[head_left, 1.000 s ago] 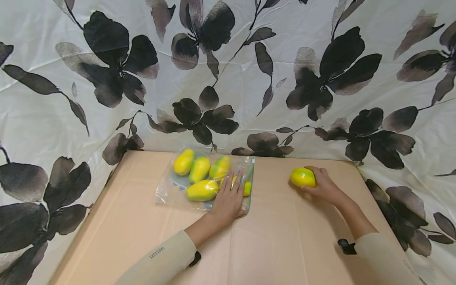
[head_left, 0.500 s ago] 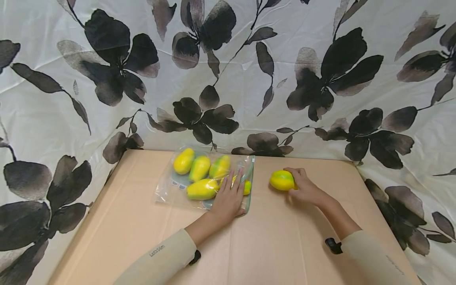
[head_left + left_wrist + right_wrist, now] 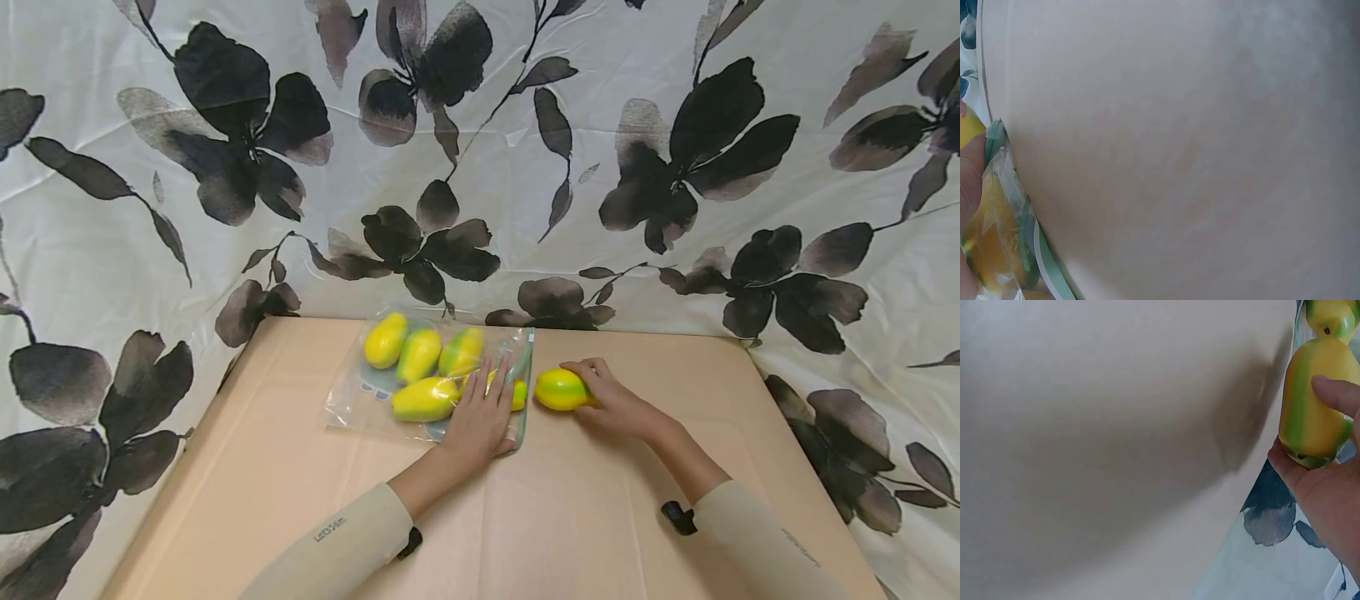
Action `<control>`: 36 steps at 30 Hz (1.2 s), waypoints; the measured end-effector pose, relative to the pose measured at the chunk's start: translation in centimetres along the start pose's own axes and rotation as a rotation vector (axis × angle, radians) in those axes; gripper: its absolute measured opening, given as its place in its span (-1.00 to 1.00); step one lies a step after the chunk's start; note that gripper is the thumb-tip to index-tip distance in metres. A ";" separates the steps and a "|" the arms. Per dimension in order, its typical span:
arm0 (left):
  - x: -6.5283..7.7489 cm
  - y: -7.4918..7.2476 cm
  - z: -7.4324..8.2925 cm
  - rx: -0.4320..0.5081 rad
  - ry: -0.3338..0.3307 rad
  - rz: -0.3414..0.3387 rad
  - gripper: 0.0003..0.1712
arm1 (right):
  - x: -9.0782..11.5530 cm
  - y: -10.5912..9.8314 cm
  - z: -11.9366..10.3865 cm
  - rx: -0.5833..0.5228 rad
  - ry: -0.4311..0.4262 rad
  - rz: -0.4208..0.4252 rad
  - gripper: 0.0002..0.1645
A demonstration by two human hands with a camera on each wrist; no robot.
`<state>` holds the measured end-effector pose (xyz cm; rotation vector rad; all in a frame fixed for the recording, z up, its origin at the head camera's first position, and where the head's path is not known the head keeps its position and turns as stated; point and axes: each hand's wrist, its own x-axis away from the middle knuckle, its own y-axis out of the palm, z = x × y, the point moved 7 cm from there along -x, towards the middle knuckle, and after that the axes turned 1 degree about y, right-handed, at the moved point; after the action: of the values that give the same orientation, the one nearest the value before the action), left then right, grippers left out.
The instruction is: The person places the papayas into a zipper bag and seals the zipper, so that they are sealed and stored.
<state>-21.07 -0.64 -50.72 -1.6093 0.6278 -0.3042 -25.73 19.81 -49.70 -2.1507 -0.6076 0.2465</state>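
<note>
My right hand [image 3: 609, 400] grips a yellow-green papaya [image 3: 561, 390] from its right side, just right of the bag's edge. The right wrist view shows thumb and fingers round this papaya [image 3: 1317, 400], green streaks along its skin. A clear plastic bag [image 3: 347, 400] with a green-trimmed right edge lies flat, holding several similar papayas [image 3: 426, 400]. My left hand [image 3: 478, 425] rests on the bag's right part, fingers straight, partly hiding a papaya beneath. In the left wrist view, the bag's green edge [image 3: 1054, 269] runs beside the left hand [image 3: 967, 187].
The bag lies on a tan board-like tabletop [image 3: 450, 533], near its back edge. A white cloth [image 3: 540, 167] with dark flower prints rises behind and along both sides. A dark band [image 3: 678, 518] shows at the right sleeve.
My right hand has carried its papaya leftward across the tabletop, close to the bag's right edge. The left hand and bag have stayed in place.
</note>
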 end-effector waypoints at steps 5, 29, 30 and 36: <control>0.0 0.0 -0.1 0.004 -0.005 -0.015 0.29 | -0.8 0.3 -0.4 0.023 -0.025 -0.004 -0.11; 0.0 -0.2 0.0 -0.053 -0.003 0.025 0.27 | -2.6 1.3 -1.8 0.007 -0.054 -0.091 -0.27; 0.0 -0.2 0.0 -0.050 -0.001 0.023 0.27 | -2.7 1.3 -1.9 -0.008 -0.054 -0.089 -0.30; -0.1 -0.3 0.0 -0.053 0.010 0.013 0.27 | -3.2 1.9 -2.5 -0.046 -0.073 -0.115 -0.41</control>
<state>-21.10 -0.58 -50.44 -1.6545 0.6579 -0.2883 -26.93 15.48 -49.85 -2.1495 -0.7829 0.2511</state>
